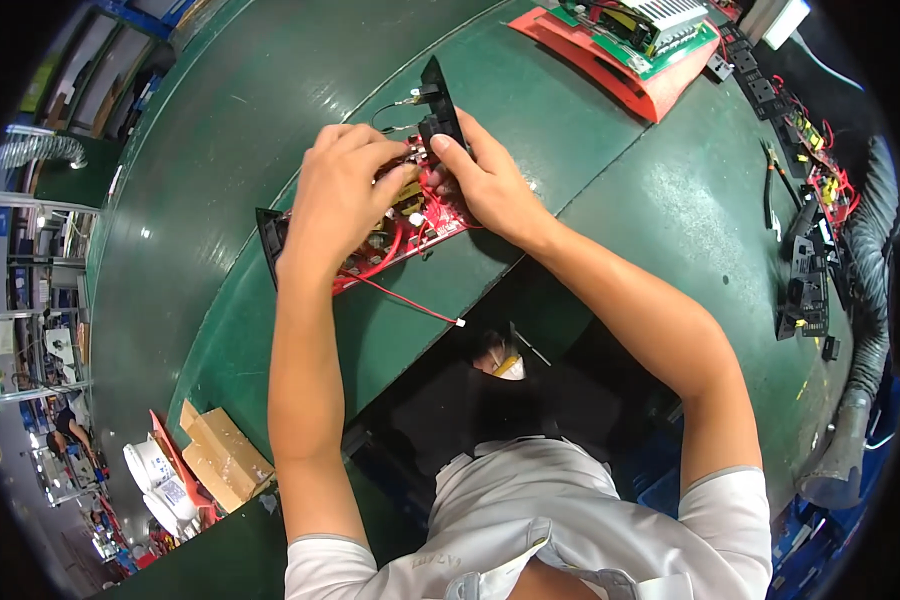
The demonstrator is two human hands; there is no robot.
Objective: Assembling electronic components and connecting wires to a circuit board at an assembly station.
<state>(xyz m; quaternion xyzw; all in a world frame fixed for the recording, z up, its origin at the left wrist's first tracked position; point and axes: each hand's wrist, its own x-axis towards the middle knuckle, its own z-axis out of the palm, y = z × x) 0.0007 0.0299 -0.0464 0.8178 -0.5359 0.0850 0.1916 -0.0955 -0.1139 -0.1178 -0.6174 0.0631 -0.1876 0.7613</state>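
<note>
A red circuit board (448, 222) with red wires and yellow-wrapped parts lies on the green bench in front of me. My right hand (500, 190) grips a black plastic end panel (440, 105) at the board's far right end, thumb on its inner side. Over the board, my left hand (342, 185) has its fingers bent together next to that panel; what they pinch is hidden. A thin dark wire (378, 112) loops out from the panel. Another black end panel (270, 240) stands at the board's left end. A thin red cable (410, 301) with a white plug trails toward me.
Green boards with a metal-cased unit (660, 25) rest on red foam (610, 75) at the far right. Pliers (770, 190), black panels (803, 280) and a flexible duct (870, 290) line the right side. A cardboard box (222, 455) sits at the near left.
</note>
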